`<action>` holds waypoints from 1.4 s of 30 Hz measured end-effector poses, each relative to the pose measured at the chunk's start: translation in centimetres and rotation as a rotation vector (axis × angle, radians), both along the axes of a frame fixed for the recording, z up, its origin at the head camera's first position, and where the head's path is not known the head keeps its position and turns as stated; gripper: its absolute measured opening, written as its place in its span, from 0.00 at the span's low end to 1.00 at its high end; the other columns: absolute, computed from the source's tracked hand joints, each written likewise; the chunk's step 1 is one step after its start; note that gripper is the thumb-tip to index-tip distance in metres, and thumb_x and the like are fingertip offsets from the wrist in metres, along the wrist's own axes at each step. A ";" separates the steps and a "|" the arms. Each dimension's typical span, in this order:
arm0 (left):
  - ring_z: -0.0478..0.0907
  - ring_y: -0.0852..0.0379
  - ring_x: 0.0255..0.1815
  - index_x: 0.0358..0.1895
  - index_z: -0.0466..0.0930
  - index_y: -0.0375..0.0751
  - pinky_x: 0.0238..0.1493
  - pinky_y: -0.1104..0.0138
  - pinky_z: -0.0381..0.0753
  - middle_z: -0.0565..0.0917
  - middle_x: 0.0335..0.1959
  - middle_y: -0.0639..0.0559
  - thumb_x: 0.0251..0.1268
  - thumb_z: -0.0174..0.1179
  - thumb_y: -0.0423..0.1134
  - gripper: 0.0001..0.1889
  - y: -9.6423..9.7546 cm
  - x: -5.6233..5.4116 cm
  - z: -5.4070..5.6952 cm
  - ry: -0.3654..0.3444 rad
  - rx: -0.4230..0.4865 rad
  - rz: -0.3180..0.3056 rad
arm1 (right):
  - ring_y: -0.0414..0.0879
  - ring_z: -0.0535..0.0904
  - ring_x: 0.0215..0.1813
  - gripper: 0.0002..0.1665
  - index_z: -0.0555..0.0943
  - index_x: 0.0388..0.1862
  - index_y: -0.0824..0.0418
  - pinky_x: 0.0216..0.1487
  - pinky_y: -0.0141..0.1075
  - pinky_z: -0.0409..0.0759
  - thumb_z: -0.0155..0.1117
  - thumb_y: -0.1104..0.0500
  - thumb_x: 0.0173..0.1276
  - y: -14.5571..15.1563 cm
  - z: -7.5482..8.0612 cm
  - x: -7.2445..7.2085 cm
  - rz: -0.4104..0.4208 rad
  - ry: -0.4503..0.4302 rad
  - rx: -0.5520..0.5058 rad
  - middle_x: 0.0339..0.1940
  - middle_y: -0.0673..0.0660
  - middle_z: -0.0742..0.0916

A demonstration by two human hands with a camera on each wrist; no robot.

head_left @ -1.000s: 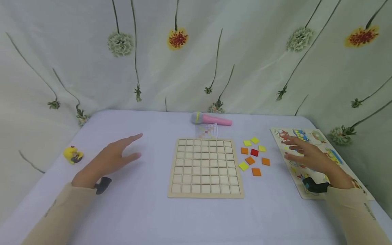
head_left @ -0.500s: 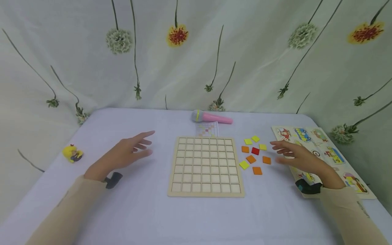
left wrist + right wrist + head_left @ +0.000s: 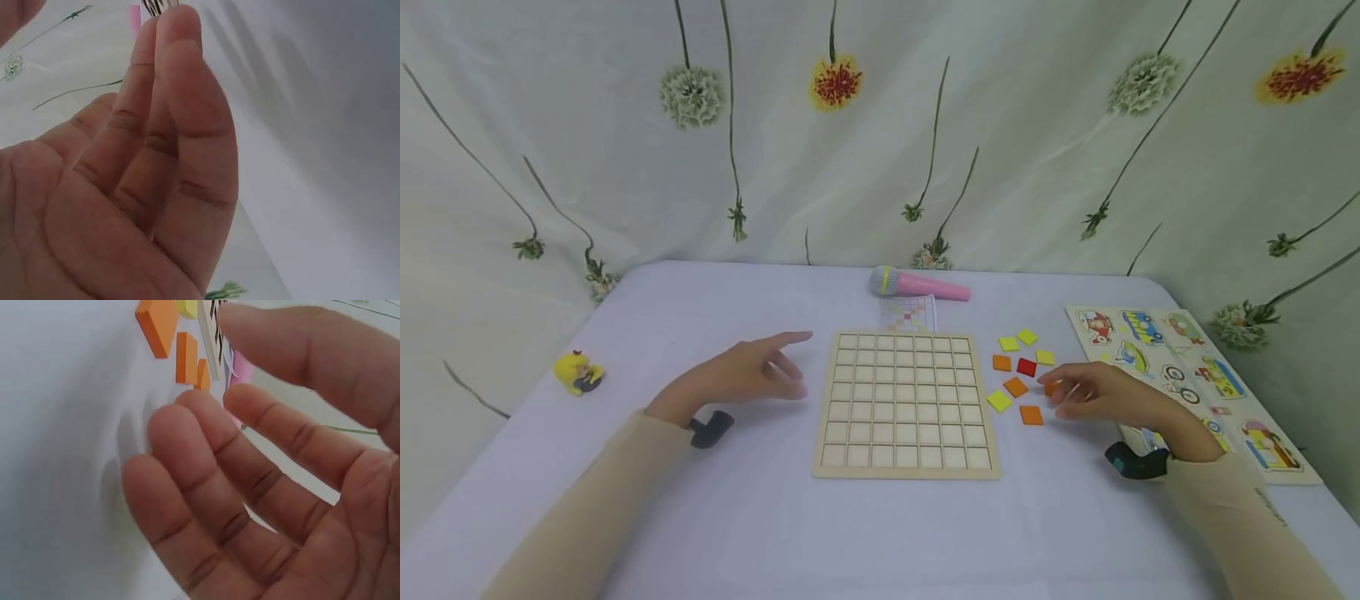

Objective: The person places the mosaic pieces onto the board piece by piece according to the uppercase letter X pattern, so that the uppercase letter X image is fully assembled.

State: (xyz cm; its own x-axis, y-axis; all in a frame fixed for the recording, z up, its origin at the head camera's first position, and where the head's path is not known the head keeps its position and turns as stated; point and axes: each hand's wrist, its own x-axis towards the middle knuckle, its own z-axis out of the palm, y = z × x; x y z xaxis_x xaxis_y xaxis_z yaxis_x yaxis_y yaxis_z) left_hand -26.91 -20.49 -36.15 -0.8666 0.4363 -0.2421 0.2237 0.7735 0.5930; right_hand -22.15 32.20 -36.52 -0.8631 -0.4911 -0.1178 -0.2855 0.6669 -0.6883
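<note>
A wooden grid board with square cells lies in the middle of the table. To its right several small square tiles are scattered: orange, yellow and one red tile. My right hand hovers at the right side of the tiles, its fingers partly covering an orange tile. In the right wrist view its fingers are loosely bent and hold nothing. My left hand is held over the table left of the board, index finger pointing toward it, with nothing in its grasp.
Behind the board lie a printed pattern card and a pink toy microphone. A wooden picture puzzle lies at the right, partly under my right arm. A small yellow-haired figurine sits at the far left. A flowered curtain hangs behind.
Both hands have moved inward. The left hand has come right toward the board, and the right hand has shifted left from over the puzzle to the tiles. The tiles have stayed in place.
</note>
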 end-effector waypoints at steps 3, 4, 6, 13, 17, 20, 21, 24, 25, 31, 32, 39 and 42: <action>0.84 0.53 0.51 0.88 0.55 0.48 0.54 0.53 0.82 0.88 0.57 0.52 0.67 0.76 0.54 0.52 0.6 -0.2 -0.3 -0.037 -0.028 -0.012 | 0.48 0.83 0.45 0.24 0.82 0.63 0.74 0.48 0.34 0.83 0.75 0.66 0.71 -0.4 -0.2 0.0 -0.015 -0.035 0.003 0.43 0.52 0.87; 0.84 0.54 0.50 0.88 0.55 0.48 0.54 0.54 0.81 0.88 0.57 0.52 0.67 0.76 0.53 0.52 0.8 -0.4 -0.4 -0.044 -0.038 -0.013 | 0.49 0.83 0.45 0.23 0.83 0.62 0.73 0.47 0.34 0.83 0.75 0.66 0.70 -0.5 -0.3 -0.1 -0.021 -0.045 0.005 0.42 0.52 0.86; 0.84 0.54 0.48 0.88 0.55 0.47 0.54 0.55 0.81 0.88 0.56 0.51 0.67 0.76 0.52 0.52 1.0 -0.4 -0.5 -0.055 -0.042 -0.026 | 0.48 0.82 0.43 0.23 0.84 0.61 0.73 0.46 0.34 0.82 0.75 0.66 0.70 -0.8 -0.5 -0.1 -0.034 -0.063 0.007 0.40 0.51 0.85; 0.81 0.54 0.45 0.88 0.55 0.43 0.52 0.58 0.78 0.86 0.53 0.50 0.66 0.77 0.49 0.53 1.5 -0.9 -0.9 -0.111 -0.016 -0.061 | 0.49 0.78 0.37 0.19 0.86 0.54 0.73 0.40 0.34 0.78 0.78 0.67 0.65 -1.9 -1.0 0.0 -0.110 -0.076 -0.006 0.34 0.51 0.83; 0.80 0.54 0.43 0.87 0.56 0.41 0.51 0.59 0.77 0.85 0.50 0.49 0.64 0.79 0.47 0.53 1.8 -1.0 -1.2 -0.120 -0.004 -0.069 | 0.49 0.76 0.37 0.17 0.88 0.50 0.70 0.39 0.35 0.76 0.80 0.67 0.64 -2.6 -1.2 0.2 -0.163 -0.069 0.018 0.33 0.52 0.83; 0.79 0.54 0.41 0.87 0.58 0.42 0.51 0.59 0.76 0.84 0.48 0.49 0.63 0.79 0.45 0.53 2.0 -1.2 -1.5 -0.107 -0.008 -0.058 | 0.49 0.76 0.37 0.14 0.88 0.47 0.69 0.39 0.35 0.76 0.80 0.68 0.63 -2.9 -1.3 0.2 -0.186 -0.055 0.047 0.33 0.52 0.83; 0.79 0.54 0.41 0.86 0.58 0.42 0.50 0.59 0.76 0.84 0.48 0.49 0.63 0.79 0.45 0.52 2.0 -1.2 -1.6 -0.103 -0.011 -0.054 | 0.49 0.76 0.37 0.13 0.88 0.46 0.68 0.39 0.35 0.76 0.80 0.68 0.63 -3.0 -1.3 0.3 -0.192 -0.052 0.056 0.33 0.52 0.83; 0.78 0.54 0.39 0.86 0.60 0.43 0.49 0.60 0.76 0.83 0.46 0.49 0.63 0.79 0.46 0.51 2.1 -1.3 -1.8 -0.094 -0.017 -0.036 | 0.49 0.76 0.38 0.12 0.87 0.44 0.68 0.39 0.36 0.76 0.80 0.68 0.63 -3.2 -1.1 0.4 -0.197 -0.043 0.077 0.34 0.52 0.83; 0.78 0.54 0.39 0.86 0.61 0.43 0.48 0.60 0.76 0.83 0.46 0.49 0.63 0.79 0.46 0.51 2.1 -1.3 -1.9 -0.092 -0.018 -0.030 | 0.49 0.76 0.38 0.11 0.87 0.44 0.68 0.39 0.36 0.76 0.80 0.68 0.64 -3.3 -1.0 0.4 -0.198 -0.043 0.083 0.34 0.52 0.83; 0.78 0.54 0.38 0.85 0.63 0.42 0.45 0.60 0.77 0.83 0.44 0.49 0.63 0.79 0.47 0.49 2.3 -1.4 -2.3 -0.056 -0.038 -0.016 | 0.49 0.77 0.39 0.10 0.86 0.43 0.66 0.40 0.36 0.78 0.78 0.67 0.64 -3.5 -0.7 0.5 -0.181 -0.014 0.100 0.34 0.52 0.84; 0.78 0.54 0.38 0.85 0.63 0.42 0.44 0.60 0.77 0.83 0.44 0.49 0.63 0.79 0.47 0.49 2.3 -1.4 -2.3 -0.050 -0.043 -0.016 | 0.49 0.77 0.39 0.10 0.86 0.43 0.66 0.40 0.37 0.79 0.78 0.67 0.64 -3.6 -0.6 0.4 -0.181 -0.010 0.098 0.34 0.52 0.84; 0.78 0.53 0.37 0.85 0.63 0.45 0.43 0.60 0.77 0.83 0.43 0.49 0.61 0.81 0.46 0.51 2.5 -1.4 -2.6 -0.032 -0.052 -0.010 | 0.49 0.80 0.37 0.12 0.83 0.48 0.69 0.38 0.38 0.82 0.73 0.68 0.68 -4.4 -0.2 0.0 -0.234 -0.057 0.038 0.36 0.56 0.88; 0.77 0.53 0.36 0.85 0.64 0.46 0.43 0.60 0.77 0.83 0.43 0.49 0.60 0.81 0.47 0.51 2.5 -1.4 -2.7 -0.024 -0.057 -0.008 | 0.49 0.80 0.36 0.13 0.82 0.50 0.70 0.36 0.36 0.82 0.72 0.68 0.70 -4.9 -0.2 -0.3 -0.241 -0.072 -0.015 0.38 0.57 0.89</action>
State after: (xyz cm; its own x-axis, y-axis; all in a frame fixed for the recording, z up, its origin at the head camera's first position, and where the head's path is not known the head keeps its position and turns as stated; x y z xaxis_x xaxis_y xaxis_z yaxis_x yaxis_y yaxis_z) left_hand -28.31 -17.98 -38.90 -0.8570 0.4277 -0.2874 0.2162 0.8047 0.5529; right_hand -22.49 27.30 -36.68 -0.9453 -0.2739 -0.1772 -0.0691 0.6991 -0.7117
